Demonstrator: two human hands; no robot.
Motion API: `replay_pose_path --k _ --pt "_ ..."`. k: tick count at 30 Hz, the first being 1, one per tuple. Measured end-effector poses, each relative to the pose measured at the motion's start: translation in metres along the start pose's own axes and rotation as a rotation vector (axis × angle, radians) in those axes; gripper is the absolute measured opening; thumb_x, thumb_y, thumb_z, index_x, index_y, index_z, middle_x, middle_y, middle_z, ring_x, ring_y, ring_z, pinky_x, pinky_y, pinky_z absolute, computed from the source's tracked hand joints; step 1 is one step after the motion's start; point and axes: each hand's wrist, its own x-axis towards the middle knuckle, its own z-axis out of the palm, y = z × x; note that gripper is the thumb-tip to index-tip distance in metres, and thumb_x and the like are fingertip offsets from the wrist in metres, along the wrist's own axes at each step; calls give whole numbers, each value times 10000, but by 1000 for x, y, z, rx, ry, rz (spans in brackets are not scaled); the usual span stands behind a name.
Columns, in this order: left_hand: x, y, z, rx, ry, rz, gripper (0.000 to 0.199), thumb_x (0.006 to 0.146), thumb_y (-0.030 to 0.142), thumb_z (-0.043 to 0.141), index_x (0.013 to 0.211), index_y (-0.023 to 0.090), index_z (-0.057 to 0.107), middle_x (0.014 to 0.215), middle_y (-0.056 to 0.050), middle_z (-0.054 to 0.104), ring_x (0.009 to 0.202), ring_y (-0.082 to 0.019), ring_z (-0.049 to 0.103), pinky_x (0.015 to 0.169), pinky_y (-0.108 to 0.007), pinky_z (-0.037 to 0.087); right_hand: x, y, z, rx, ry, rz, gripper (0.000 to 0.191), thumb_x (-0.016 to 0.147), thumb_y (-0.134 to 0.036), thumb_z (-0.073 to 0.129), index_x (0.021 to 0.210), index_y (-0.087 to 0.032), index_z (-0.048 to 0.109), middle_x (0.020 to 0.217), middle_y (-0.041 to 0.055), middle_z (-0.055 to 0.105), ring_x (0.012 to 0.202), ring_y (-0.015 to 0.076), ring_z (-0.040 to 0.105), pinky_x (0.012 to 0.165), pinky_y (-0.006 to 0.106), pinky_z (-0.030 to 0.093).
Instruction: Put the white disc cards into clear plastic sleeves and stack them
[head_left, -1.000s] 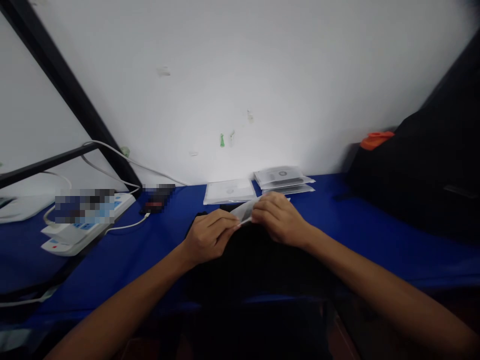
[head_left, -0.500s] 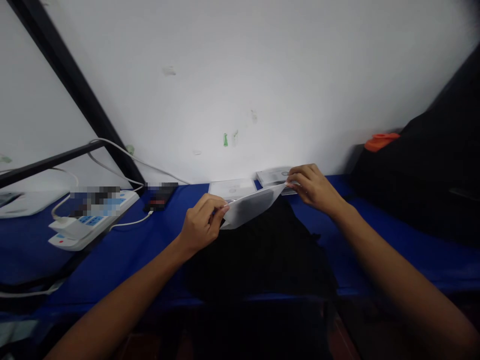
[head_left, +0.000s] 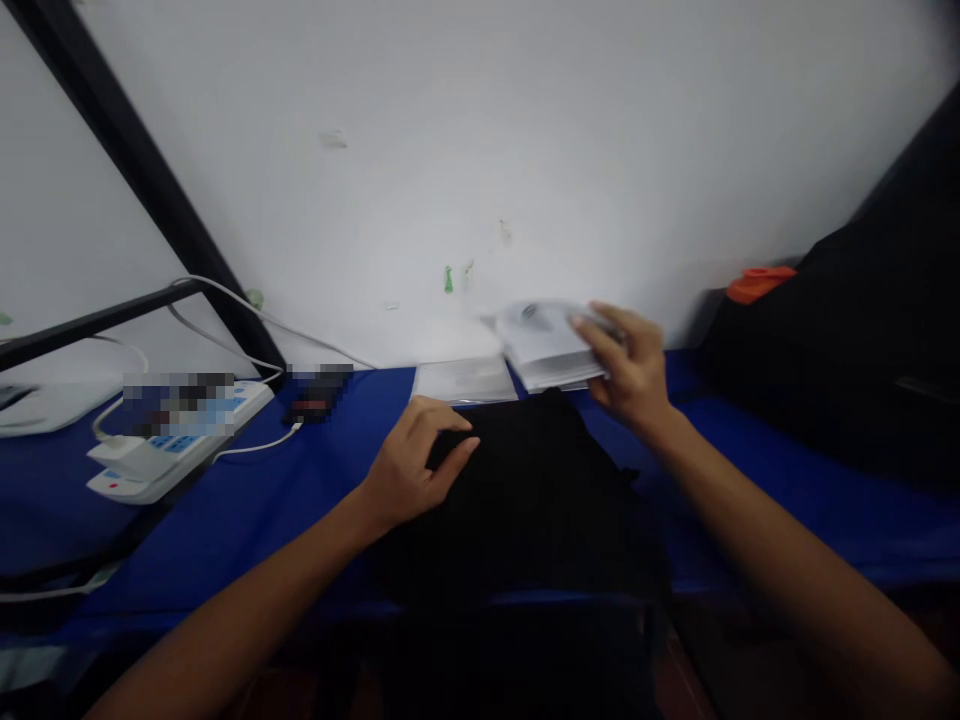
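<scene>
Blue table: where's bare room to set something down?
Bare tabletop shows between the power strip and left hand, and between the right forearm and dark bulk. The middle's crowded: black cloth, white packet behind, second packet in the right hand.

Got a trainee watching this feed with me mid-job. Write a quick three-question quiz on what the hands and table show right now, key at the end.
1. Which hand grips the blurred white packets?
A) left
B) right
C) both

2. True or false: the left hand is holding the power strip.

3. Fill in: the black fabric lies on a ____ tabletop.

Key:
1. B, the right hand.
2. False; the left hand shows nothing in its grip.
3. blue.
</scene>
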Motion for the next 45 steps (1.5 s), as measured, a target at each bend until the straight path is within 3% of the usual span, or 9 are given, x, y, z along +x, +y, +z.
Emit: replay_pose_path --k 4,10,15,20,24,30,36,41,45 --pt "1 4 0 -161 -560 4 182 906 352 669 967 187 624 920 -50 623 900 -186 576 860 -342 477 2 32 21 -258 65 132 678 875 -141 478 1519 -280 321 1568 139 307 1383 375 347 1055 546 320" --pt "-2 10 1 -247 -926 -61 610 631 637 819 1012 204 620 1018 -53 595 945 -236 553 908 -370 439 -16 52 61 -281 -431 114 596 874 -92 426 1465 -171 413 1392 194 533 1226 351 498 977 487 383" --pt "-4 13 -2 -218 -1014 -92 825 496 681 851 1109 208 565 1096 -69 561 997 -274 529 974 -426 420 -15 44 59 -244 -397 150 521 875 -142 442 1395 -140 473 1430 215 488 1236 374 488 988 518 379" --pt "-2 14 -7 -179 -1092 -103 677 631 449 836 1195 221 538 1187 -75 542 1089 -297 526 1060 -497 368 0 5 25 126 -416 59 357 940 -234 428 1268 -158 547 1265 176 600 1120 303 568 919 437 442" --pt "3 10 -12 -256 -1066 -144 502 714 277 733 1182 221 560 1168 -72 587 1083 -274 555 1032 -441 412 3 -42 -11 568 -744 -24 308 961 -473 491 924 -196 621 805 36 656 683 165 583 627 290 410" --pt "2 -2 -16 -317 -1031 -277 403 758 228 649 1158 237 601 1107 -32 658 1009 -232 613 918 -348 473 -5 -89 -31 709 -1060 -195 446 719 -609 735 827 -205 579 685 -30 592 565 121 484 521 257 293" --pt "7 -8 -27 -266 -1040 -328 377 758 242 643 1135 235 621 1071 -31 679 974 -238 626 889 -353 472 -3 -75 -31 658 -1108 -164 142 694 -196 648 792 -203 546 706 -33 584 573 112 452 526 254 294" --pt "16 -18 -42 -385 -1131 -389 503 754 213 652 1248 236 561 954 -19 653 842 -188 628 719 -272 486 2 -40 -37 793 -1148 -14 153 748 -129 546 876 -185 610 766 -13 623 623 122 519 561 252 357" --pt "19 -24 -45 -499 -1041 -509 439 818 206 596 1253 237 543 858 2 612 722 -139 584 642 -241 462 3 -18 -38 887 -1176 68 158 832 -173 520 923 -180 649 830 12 661 687 147 571 605 267 414"
